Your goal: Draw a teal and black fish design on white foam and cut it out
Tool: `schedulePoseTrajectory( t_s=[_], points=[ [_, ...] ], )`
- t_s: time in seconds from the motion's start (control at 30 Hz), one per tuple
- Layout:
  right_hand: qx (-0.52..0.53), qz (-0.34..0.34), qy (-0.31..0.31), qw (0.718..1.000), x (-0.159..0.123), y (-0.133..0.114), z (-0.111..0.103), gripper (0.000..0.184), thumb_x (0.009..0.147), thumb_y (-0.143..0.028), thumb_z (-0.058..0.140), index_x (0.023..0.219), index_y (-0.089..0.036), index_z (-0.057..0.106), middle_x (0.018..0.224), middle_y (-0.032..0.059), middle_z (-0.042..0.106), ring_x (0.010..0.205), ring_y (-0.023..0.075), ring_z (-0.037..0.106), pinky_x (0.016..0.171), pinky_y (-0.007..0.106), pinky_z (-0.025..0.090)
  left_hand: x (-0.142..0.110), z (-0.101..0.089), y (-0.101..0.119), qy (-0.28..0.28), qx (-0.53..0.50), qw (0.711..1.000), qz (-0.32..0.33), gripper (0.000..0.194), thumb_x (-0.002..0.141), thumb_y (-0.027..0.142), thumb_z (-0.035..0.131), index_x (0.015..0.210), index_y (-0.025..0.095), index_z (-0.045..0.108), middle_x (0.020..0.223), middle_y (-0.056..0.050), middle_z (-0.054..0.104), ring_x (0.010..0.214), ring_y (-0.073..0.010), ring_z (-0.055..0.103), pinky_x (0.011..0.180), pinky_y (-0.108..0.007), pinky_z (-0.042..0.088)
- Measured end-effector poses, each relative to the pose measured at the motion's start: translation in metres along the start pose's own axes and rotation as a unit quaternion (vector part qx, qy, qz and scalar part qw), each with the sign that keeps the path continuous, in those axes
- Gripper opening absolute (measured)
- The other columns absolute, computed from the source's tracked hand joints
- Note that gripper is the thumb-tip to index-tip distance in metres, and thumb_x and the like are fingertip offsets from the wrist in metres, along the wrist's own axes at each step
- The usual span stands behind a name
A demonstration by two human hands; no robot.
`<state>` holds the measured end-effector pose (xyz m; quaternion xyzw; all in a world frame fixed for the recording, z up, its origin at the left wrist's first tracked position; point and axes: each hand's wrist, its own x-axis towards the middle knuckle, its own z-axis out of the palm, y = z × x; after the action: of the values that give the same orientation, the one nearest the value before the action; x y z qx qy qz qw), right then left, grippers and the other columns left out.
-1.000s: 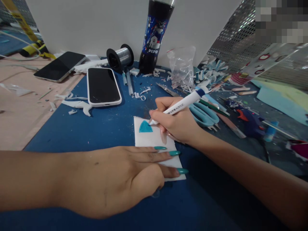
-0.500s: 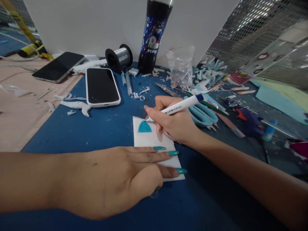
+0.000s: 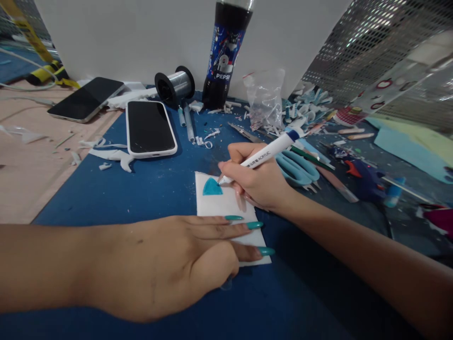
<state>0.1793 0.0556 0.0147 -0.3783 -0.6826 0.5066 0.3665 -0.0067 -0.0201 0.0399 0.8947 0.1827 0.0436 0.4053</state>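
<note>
My right hand [image 3: 260,177] grips a white acrylic marker [image 3: 264,155] with a blue band near its end. The marker's tip touches the right edge of a small blue shape [image 3: 212,187] with a rounded top and flat base. That blue patch is on a white piece of paper [image 3: 226,203] lying on the blue mat. Flat across the paper's lower part lies my left hand [image 3: 198,259], fingers stretched out and holding nothing. Its thumb is bent, and its long nails are teal. Part of the paper is hidden under the left hand.
Behind stand a Pepsi bottle [image 3: 226,56] and a wire spool [image 3: 175,86]. A white-cased phone [image 3: 151,127] and a dark phone [image 3: 86,99] lie left. Near my right hand are blue-handled scissors [image 3: 299,169]; a glue gun [image 3: 364,177] lies farther right, with paper scraps [image 3: 307,106] behind.
The marker's tip has moved slightly right and down, from the top of the blue shape to its right edge. My left hand has stayed in place on the paper.
</note>
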Motion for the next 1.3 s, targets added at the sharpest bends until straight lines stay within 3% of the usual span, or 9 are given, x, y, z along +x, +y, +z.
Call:
schedulePoseTrajectory(
  t_s=[0.23,0.37,0.53,0.7,0.83,0.93,1.1,1.3],
  points=[
    [0.054,-0.029,0.064,0.996,-0.005,-0.001,0.003,0.048,0.079,-0.039,0.087,0.06,-0.022,0.047,0.042,-0.0081,0.048,0.033,0.005,0.041,0.031,0.019,0.029,0.005,0.0,-0.001,-0.008,-0.015,1.0,-0.011,0.053,0.113,0.022,0.021,0.145,-0.001,0.056,0.162,-0.01,0.044,0.158,-0.0151,0.029,0.13,-0.021,0.018],
    [0.046,-0.043,0.073,0.995,-0.01,-0.005,0.007,0.053,0.079,-0.048,0.088,0.059,-0.022,0.045,0.041,-0.0067,0.053,0.029,0.0044,0.039,0.029,0.018,0.03,0.002,0.002,-0.004,0.001,0.004,1.0,-0.009,0.053,0.112,0.017,0.018,0.146,0.002,0.056,0.162,-0.009,0.046,0.157,-0.0151,0.033,0.13,-0.023,0.024],
    [0.045,0.004,0.042,0.998,-0.011,-0.008,0.009,0.054,0.089,-0.038,0.079,0.055,-0.022,0.041,0.04,-0.0049,0.054,0.028,0.0041,0.039,0.028,0.016,0.026,-0.003,0.007,-0.007,0.026,0.023,0.999,0.036,0.053,0.113,0.025,0.021,0.147,0.003,0.055,0.164,-0.012,0.044,0.16,-0.0185,0.028,0.131,-0.028,0.024],
    [0.028,0.015,0.057,0.998,-0.01,-0.006,0.01,0.048,0.095,-0.019,0.065,0.055,-0.022,0.04,0.039,-0.0062,0.052,0.026,0.0035,0.037,0.027,0.014,0.025,-0.001,0.006,-0.007,0.051,0.05,0.996,0.049,0.056,0.112,0.021,0.018,0.142,0.001,0.06,0.157,-0.013,0.054,0.155,-0.0212,0.039,0.128,-0.029,0.034],
    [0.012,0.018,0.056,0.998,-0.01,-0.005,0.01,0.047,0.097,-0.017,0.062,0.055,-0.021,0.04,0.039,-0.0066,0.052,0.026,0.0029,0.037,0.027,0.013,0.026,0.0,0.006,-0.008,0.058,0.073,0.994,0.052,0.056,0.112,0.022,0.017,0.141,0.003,0.061,0.155,-0.01,0.056,0.154,-0.0199,0.041,0.127,-0.028,0.035],
    [0.006,0.022,0.051,0.998,-0.009,-0.005,0.01,0.047,0.097,-0.017,0.063,0.056,-0.021,0.04,0.039,-0.0069,0.051,0.026,0.0025,0.038,0.027,0.013,0.027,0.0,0.006,-0.008,0.057,0.09,0.992,0.073,0.057,0.111,0.022,0.017,0.138,-0.001,0.063,0.154,-0.013,0.057,0.153,-0.0204,0.044,0.126,-0.026,0.035],
    [-0.011,0.022,0.044,0.999,-0.01,-0.007,0.01,0.049,0.098,-0.016,0.062,0.055,-0.021,0.039,0.038,-0.0077,0.048,0.027,0.0024,0.037,0.027,0.013,0.028,0.0,0.005,-0.007,0.039,0.051,0.998,0.021,0.057,0.113,0.025,0.016,0.148,0.008,0.057,0.159,-0.007,0.051,0.155,-0.0178,0.038,0.127,-0.027,0.033],
    [-0.018,-0.003,0.021,1.0,-0.009,-0.006,0.008,0.049,0.098,-0.016,0.062,0.055,-0.021,0.04,0.039,-0.0083,0.046,0.028,0.0028,0.038,0.029,0.014,0.031,0.002,0.003,-0.003,0.032,0.019,0.999,-0.001,0.056,0.113,0.026,0.018,0.149,0.009,0.056,0.16,-0.005,0.05,0.156,-0.0157,0.035,0.127,-0.023,0.03]
  ],
)
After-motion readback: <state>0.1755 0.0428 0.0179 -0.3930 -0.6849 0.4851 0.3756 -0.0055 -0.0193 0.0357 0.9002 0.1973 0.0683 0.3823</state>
